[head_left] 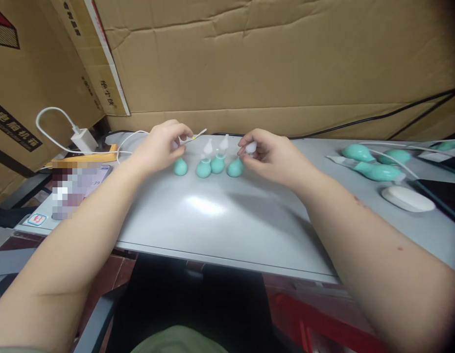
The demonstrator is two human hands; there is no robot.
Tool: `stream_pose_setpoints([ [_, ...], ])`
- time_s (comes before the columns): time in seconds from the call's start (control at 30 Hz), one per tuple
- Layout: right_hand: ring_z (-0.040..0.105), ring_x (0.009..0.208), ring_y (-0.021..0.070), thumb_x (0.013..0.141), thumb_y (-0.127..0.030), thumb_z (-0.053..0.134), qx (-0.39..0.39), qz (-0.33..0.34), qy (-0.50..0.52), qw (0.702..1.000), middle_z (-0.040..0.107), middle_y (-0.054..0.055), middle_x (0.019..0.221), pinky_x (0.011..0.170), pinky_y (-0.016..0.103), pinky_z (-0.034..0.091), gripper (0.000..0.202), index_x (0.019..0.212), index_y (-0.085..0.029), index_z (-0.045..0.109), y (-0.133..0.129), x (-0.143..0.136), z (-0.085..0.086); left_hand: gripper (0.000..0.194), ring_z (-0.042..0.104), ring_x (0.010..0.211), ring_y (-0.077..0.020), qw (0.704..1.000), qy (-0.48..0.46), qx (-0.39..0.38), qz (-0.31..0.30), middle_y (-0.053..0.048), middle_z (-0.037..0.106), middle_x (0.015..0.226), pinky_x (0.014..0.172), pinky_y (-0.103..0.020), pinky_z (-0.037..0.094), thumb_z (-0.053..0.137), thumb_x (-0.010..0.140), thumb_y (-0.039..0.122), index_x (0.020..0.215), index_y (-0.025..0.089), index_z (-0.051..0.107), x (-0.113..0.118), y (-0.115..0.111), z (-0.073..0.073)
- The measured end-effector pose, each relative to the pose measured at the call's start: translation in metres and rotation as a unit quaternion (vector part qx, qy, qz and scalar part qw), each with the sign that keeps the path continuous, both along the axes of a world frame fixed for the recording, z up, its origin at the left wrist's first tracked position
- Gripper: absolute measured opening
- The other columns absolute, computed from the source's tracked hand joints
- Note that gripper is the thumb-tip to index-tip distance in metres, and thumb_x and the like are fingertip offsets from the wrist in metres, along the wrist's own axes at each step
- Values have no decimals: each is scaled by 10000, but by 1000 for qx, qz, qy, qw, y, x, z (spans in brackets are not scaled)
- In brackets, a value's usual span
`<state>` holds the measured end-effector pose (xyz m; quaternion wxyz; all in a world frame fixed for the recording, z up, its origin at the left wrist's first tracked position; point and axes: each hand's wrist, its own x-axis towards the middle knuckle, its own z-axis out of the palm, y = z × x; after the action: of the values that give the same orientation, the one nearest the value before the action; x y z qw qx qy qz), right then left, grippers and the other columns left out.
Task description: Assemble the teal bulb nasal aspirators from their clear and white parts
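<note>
My left hand (168, 142) is pinched on a thin white stick (200, 134) with a small yellow spot, which points up and to the right. Just under its fingers sits a teal rubber bulb (180, 167). Two more teal bulbs (203, 168) (217, 164) stand side by side in the middle, with white pointed nozzles (208, 147) (224, 142) above them. My right hand (262, 149) is closed on a white nozzle (251, 147), its fingertips beside another teal bulb (235, 168). Whether those fingers also touch that bulb is hard to tell.
On the grey table (227, 220), several teal bulbs (379, 170) lie at the right near a white oval case (408, 198) and cables. A phone (83, 189) and a white charger (83, 140) are at the left. Cardboard (271, 63) walls the back.
</note>
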<state>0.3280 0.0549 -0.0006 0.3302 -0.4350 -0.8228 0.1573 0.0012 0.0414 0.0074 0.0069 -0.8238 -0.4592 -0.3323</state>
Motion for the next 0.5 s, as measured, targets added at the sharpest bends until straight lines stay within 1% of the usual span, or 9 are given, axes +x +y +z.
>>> stream_pose_setpoints([
  [0.1, 664, 757, 261, 820, -279, 736, 5, 0, 29, 1000, 849, 54, 1012, 756, 437, 567, 320, 1130, -308, 662, 1, 1, -1, 353, 725, 943, -234, 1000, 3, 30, 10, -83, 802, 1130, 906, -404, 619, 675, 887, 225, 1198, 184, 836, 0, 7, -4],
  [0.17, 662, 769, 260, 817, -261, 740, 5, -1, 42, 999, 860, 56, 1061, 780, 441, 581, 365, 1170, -313, 662, 1, 0, -1, 411, 733, 978, -239, 1000, 5, 30, 9, -86, 808, 1147, 954, -411, 626, 700, 892, 234, 1280, 176, 822, 1, 9, -8],
  [0.2, 651, 758, 256, 814, -263, 742, 5, -3, 46, 999, 850, 57, 1038, 775, 439, 577, 354, 1155, -311, 661, 0, 0, -1, 461, 736, 984, -234, 1000, 3, 23, 8, -90, 813, 1172, 980, -412, 629, 706, 902, 237, 1349, 173, 801, 2, 9, -10],
  [0.27, 617, 717, 243, 810, -288, 743, 5, -6, 41, 999, 781, 35, 901, 742, 424, 551, 290, 1087, -301, 662, 0, -1, -1, 580, 740, 975, -220, 1000, -11, 2, 5, -104, 817, 1249, 1022, -410, 634, 712, 926, 241, 1502, 173, 723, 5, 10, -15],
  [0.33, 569, 667, 223, 809, -312, 735, 10, -11, 31, 999, 661, -4, 756, 700, 399, 512, 224, 1021, -296, 662, -1, -2, -1, 725, 750, 987, -216, 999, -36, -11, -1, -129, 802, 1350, 1044, -405, 640, 733, 929, 243, 1641, 184, 609, 6, 12, -22],
  [0.37, 553, 653, 215, 814, -313, 731, 10, -13, 27, 1000, 614, -18, 716, 684, 387, 497, 203, 1005, -295, 663, -1, -3, -1, 801, 759, 1018, -224, 999, -50, -11, -6, -145, 785, 1399, 1054, -407, 642, 757, 925, 255, 1696, 192, 550, 7, 14, -25],
  [0.4, 543, 645, 207, 819, -307, 728, 9, -12, 25, 1000, 599, -24, 704, 671, 376, 487, 194, 1003, -294, 665, -1, -3, -1, 872, 768, 1060, -239, 998, -62, -9, -10, -157, 765, 1439, 1066, -414, 643, 789, 925, 285, 1741, 205, 493, 7, 17, -29],
  [0.43, 540, 644, 200, 821, -295, 727, 9, -9, 28, 1000, 615, -23, 717, 659, 366, 480, 196, 1008, -292, 667, -1, -3, -2, 938, 775, 1097, -254, 997, -72, -7, -13, -163, 747, 1462, 1073, -426, 644, 823, 931, 334, 1779, 225, 437, 6, 21, -33],
  [0.5, 545, 652, 189, 823, -260, 728, 11, 1, 38, 999, 687, -10, 787, 650, 356, 478, 218, 1032, -286, 672, 1, -2, -4, 1031, 789, 1092, -269, 996, -89, -2, -21, -148, 732, 1435, 1050, -458, 654, 864, 960, 477, 1828, 284, 342, 4, 33, -43],
])
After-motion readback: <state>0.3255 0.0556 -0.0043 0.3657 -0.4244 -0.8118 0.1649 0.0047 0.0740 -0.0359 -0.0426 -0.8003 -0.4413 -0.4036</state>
